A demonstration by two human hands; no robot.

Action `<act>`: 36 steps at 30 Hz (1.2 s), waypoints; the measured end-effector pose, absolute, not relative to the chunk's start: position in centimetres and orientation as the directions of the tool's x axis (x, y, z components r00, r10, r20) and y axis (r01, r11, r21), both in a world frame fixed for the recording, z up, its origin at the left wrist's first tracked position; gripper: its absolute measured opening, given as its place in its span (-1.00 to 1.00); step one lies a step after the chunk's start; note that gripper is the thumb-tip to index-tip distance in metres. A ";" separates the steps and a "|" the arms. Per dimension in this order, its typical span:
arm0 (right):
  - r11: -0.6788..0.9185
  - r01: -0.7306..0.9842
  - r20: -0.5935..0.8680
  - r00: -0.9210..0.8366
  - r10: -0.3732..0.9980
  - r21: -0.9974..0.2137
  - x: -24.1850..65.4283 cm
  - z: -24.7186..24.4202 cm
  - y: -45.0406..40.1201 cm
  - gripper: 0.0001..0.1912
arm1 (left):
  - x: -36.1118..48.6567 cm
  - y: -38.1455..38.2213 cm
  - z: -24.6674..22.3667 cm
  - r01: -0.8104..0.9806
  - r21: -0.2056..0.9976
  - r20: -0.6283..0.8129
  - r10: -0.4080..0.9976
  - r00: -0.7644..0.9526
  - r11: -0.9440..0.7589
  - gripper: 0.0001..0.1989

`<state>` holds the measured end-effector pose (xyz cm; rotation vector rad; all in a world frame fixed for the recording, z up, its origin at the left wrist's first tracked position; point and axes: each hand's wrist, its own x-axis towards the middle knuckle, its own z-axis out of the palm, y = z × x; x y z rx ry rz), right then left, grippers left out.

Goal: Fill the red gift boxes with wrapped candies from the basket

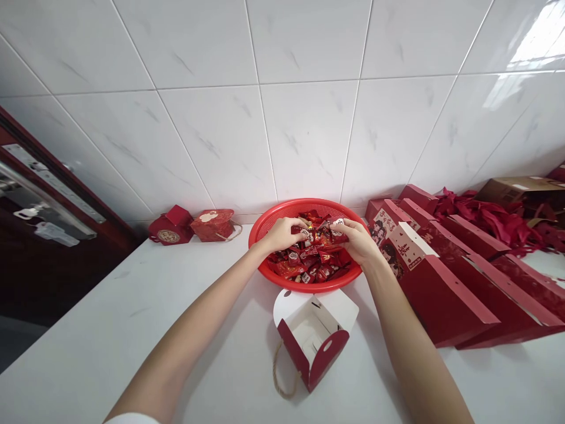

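A red plastic basket point(304, 288) full of red-wrapped candies point(311, 262) stands near the tiled wall. Over its left part is my left hand point(286, 233), its fingers closed on a small wrapped candy point(307, 235). My right hand point(356, 240) reaches over the basket's right side and pinches another wrapped candy point(338, 227) between thumb and fingers. In front of the basket, an opened dark red box point(327, 358) with a white inside and a rope handle sits on the table. Its flaps are spread and nothing shows inside.
Two small red boxes point(171, 227) point(213, 225) stand by the wall at the left. Rows of larger red boxes point(445, 294) fill the right side, with red ribbons point(485, 221) and a brown carton point(516, 187) behind them. A dark door frame borders the table's left edge.
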<state>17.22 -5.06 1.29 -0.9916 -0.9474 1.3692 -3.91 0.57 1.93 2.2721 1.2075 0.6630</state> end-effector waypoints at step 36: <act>-0.021 -0.327 -0.016 -0.016 1.000 -0.945 17.1 1.0 -5.0 -0.71 | -4.8 -0.4 1.4 0.805 0.397 -0.199 0.815 0.544 -0.440 -0.84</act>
